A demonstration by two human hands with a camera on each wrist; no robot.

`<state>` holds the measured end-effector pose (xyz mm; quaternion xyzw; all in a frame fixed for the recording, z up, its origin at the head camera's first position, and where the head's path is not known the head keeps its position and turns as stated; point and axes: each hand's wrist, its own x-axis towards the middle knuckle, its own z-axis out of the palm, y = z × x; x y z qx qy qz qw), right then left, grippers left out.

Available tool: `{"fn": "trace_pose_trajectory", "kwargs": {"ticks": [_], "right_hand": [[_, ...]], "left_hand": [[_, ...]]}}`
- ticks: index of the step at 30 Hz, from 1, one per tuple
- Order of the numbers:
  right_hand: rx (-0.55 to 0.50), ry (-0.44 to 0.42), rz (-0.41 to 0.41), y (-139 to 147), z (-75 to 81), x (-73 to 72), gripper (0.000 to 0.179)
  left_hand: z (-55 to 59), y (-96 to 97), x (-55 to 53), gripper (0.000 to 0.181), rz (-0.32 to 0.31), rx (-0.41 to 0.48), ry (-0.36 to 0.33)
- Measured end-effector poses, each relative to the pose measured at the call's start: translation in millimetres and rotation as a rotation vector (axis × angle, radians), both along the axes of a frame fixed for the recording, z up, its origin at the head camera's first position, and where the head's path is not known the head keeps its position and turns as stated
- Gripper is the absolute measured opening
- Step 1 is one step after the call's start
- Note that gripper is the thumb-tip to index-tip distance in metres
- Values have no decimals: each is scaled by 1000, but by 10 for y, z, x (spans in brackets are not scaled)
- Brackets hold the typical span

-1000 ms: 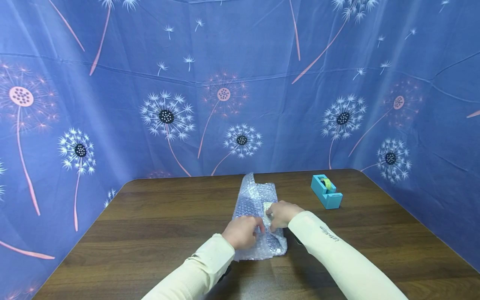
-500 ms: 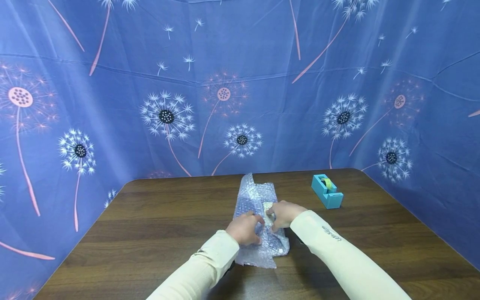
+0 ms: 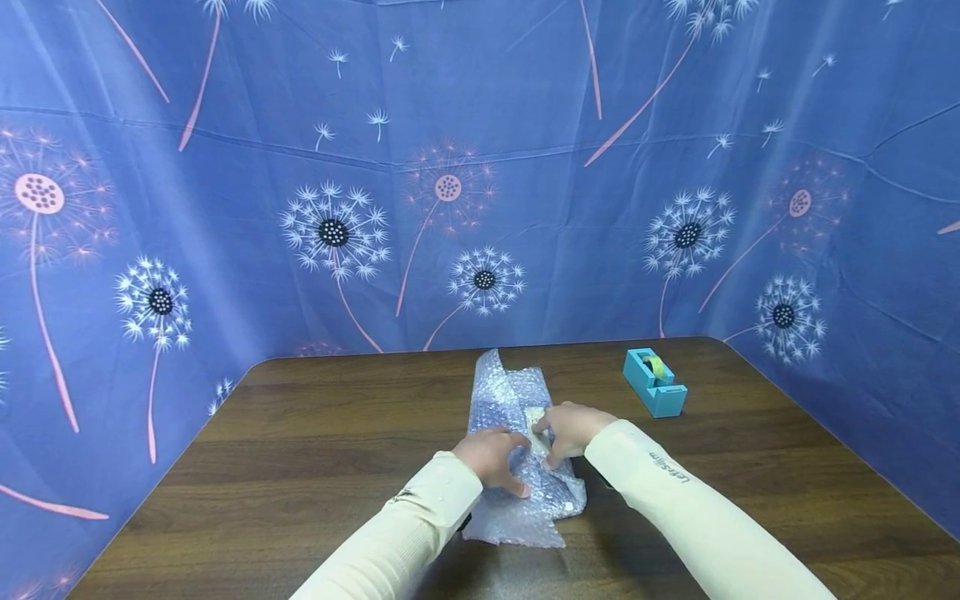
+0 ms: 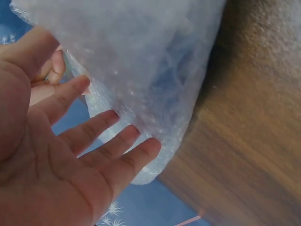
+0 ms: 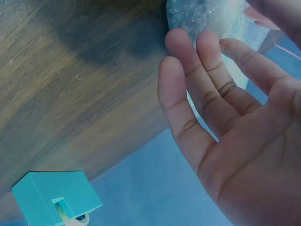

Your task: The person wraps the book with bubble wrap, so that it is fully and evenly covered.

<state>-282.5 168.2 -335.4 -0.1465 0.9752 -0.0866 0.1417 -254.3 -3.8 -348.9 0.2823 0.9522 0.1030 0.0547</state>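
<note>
A sheet of bubble wrap (image 3: 493,400) lies folded on the wooden table, overlapping in layers, its near edge lifted and uneven. My left hand (image 3: 491,457) rests on its left part, thumb toward me. In the left wrist view, the left fingers (image 4: 101,129) are extended, tips against the wrap. My right hand (image 3: 573,429) is at the right side of the wrap, index finger on a pale yellowish patch (image 3: 534,415), thumb lower down. The right wrist view shows the right fingers (image 5: 207,94) loosely bent beside the wrap. Whatever lies inside is hidden.
A turquoise tape dispenser (image 3: 655,383) with a yellow-green roll stands at the back right of the brown table (image 3: 337,433). Behind and around the table hangs a blue curtain (image 3: 525,125) with a dandelion print.
My left hand has spread from curled fingers and shifted slightly right. The near flap of bubble wrap has slid toward me. My right hand stays almost in place.
</note>
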Motion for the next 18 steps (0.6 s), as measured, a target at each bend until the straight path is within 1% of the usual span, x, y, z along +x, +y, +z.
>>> {"fn": "trace_pose_trajectory", "kwargs": {"ticks": [3, 5, 8, 10, 12, 14, 16, 18], "right_hand": [[-9, -15, -2, -4, 17, 4, 57], [-24, -42, -10, -3, 32, -5, 58], [-75, -133, -22, 10, 68, -59, 58], [-126, -192, -29, 47, 96, -106, 56], [-178, -217, -42, 93, 107, -167, 51], [-216, -177, -66, 136, 102, -229, 42], [-247, -107, -103, 168, 77, -300, 36], [-253, -26, -144, 195, 45, -378, 32]], "left_hand": [[28, -11, 10, 64, -6, -14, 3], [37, -12, 6, 65, -5, -33, 8], [35, -23, -10, 67, -5, -62, 17], [23, -21, -22, 66, -8, -82, 29], [20, -12, -29, 66, -9, -95, 32], [27, 1, -27, 65, -2, -110, 34], [33, 16, -24, 65, 7, -127, 32], [42, 26, -17, 64, 17, -139, 28]]}}
